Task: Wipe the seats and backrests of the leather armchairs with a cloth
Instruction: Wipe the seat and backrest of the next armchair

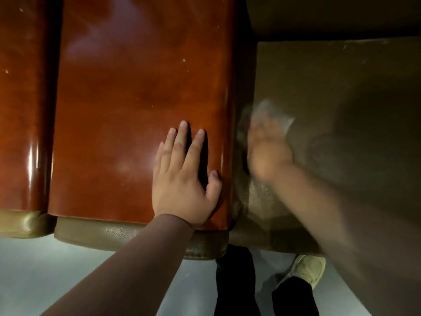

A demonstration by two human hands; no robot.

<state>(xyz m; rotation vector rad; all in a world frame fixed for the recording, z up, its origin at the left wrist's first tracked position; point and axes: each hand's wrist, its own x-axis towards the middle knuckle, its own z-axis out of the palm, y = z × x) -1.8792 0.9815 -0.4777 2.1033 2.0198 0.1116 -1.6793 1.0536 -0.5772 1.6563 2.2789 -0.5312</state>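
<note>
Both hands are near: left hand (182, 176) laid flat on the wooden armrest (136, 99); right hand (268, 149), at three o'clock, blurred, presses the cloth (268, 110) on the seat (341, 110); overlapping strokes are advised.

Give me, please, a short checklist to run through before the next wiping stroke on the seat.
1. Cloth under the right hand: ok, though blurred by motion.
2. Cloth on the leather seat: ok, near its left edge.
3. Left hand braced flat on the wooden armrest: ok.
4. Seat ahead free of objects: ok in the visible part.
5. Backrest wiped: cannot tell, too dark.
6. Footing: cannot tell, only one shoe shows.
</note>
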